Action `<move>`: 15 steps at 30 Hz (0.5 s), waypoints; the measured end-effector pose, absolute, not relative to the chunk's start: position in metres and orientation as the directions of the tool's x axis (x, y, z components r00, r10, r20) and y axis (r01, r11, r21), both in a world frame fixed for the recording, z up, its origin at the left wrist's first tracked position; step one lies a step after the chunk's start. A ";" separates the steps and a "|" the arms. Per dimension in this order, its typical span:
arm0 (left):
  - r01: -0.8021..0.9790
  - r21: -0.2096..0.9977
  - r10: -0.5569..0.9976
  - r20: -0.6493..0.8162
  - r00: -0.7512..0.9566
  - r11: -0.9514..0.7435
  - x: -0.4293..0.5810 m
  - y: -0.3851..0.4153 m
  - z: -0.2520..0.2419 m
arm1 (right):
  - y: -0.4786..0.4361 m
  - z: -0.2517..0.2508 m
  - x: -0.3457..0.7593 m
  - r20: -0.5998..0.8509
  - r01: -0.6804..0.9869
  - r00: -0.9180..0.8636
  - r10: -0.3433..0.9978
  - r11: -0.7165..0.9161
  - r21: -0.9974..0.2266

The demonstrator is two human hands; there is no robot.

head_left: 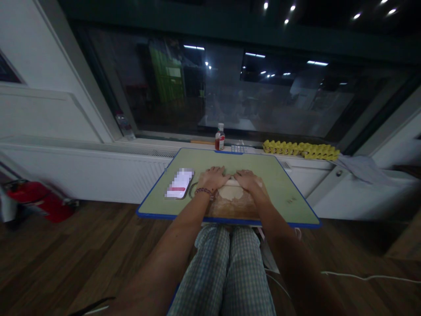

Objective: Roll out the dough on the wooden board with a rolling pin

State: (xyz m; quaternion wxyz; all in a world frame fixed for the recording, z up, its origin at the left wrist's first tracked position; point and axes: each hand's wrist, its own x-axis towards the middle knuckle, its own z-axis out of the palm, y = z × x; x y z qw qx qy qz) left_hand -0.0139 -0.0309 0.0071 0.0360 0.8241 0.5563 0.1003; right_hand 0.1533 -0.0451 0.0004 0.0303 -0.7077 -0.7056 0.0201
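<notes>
My left hand (212,177) and my right hand (247,179) lie side by side, palms down, on a pale rolling pin (234,181), which they mostly hide. Below it is a flat, roundish sheet of dough (230,192) on a wooden pastry board (233,210). The board sits on a green, blue-edged tabletop (289,195) across my lap. A smartphone (179,183) with a blurred screen lies left of my left hand. A beaded bracelet (204,191) circles my left wrist.
A bottle with a red label (220,138) and yellow egg trays (301,149) stand on the white sill beyond the board. A white radiator (98,171) runs below a dark window. A red fire extinguisher (42,199) lies on the wooden floor at left, and a grey cloth (363,169) is at right.
</notes>
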 end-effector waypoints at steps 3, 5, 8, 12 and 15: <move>0.914 0.163 0.927 0.102 0.360 -0.373 -0.014 -0.038 0.017 | -0.045 0.000 0.153 0.022 0.996 0.012 1.000 -0.010 -0.083; 0.915 0.163 0.929 0.088 0.359 -0.369 -0.014 -0.040 0.020 | -0.044 -0.001 0.153 0.017 0.996 0.015 1.000 -0.013 -0.084; 0.916 0.170 0.931 0.067 0.358 -0.364 -0.013 -0.037 0.021 | -0.042 -0.002 0.154 0.014 0.998 0.012 1.000 -0.011 -0.069; 0.919 0.177 0.936 0.061 0.346 -0.351 -0.011 -0.030 0.019 | -0.041 0.001 0.153 0.023 0.998 -0.016 1.000 0.017 -0.058; 0.922 0.181 0.940 0.058 0.337 -0.342 -0.010 -0.027 0.019 | -0.041 0.008 0.150 0.016 0.998 0.010 1.000 -0.009 -0.058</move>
